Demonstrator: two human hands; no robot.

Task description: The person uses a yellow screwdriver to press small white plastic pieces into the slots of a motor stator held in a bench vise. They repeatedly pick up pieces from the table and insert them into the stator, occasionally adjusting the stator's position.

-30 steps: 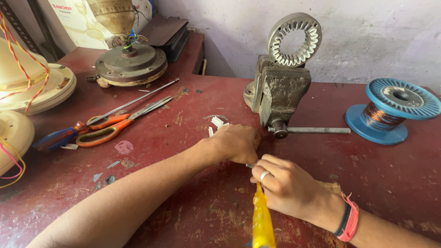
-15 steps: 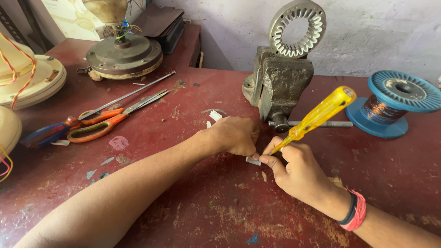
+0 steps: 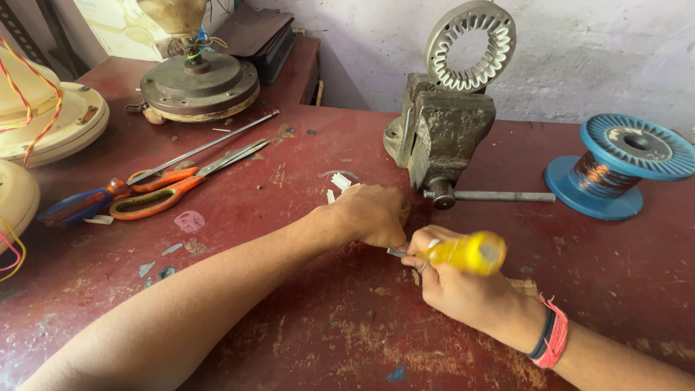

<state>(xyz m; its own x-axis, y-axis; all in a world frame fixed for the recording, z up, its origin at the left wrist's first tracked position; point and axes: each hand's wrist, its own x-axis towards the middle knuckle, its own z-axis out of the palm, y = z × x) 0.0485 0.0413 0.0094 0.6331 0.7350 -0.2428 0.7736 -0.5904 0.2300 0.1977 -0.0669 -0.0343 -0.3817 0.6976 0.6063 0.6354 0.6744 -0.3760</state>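
My right hand (image 3: 463,289) grips the yellow-handled screwdriver (image 3: 470,252), whose handle has swung from tilted up towards the grey bench vise (image 3: 441,137) to pointing at me; its tip meets a small grey metal strip (image 3: 397,252) on the red table (image 3: 304,333); my left hand (image 3: 373,213) is curled, pinning that strip, so the prying goes on.

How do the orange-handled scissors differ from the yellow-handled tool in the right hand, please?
The orange-handled scissors lie flat and untouched on the table; the yellow-handled tool is gripped in the right hand. The scissors' long blades show fully; the tool's metal end is mostly hidden. Both have bright handles.
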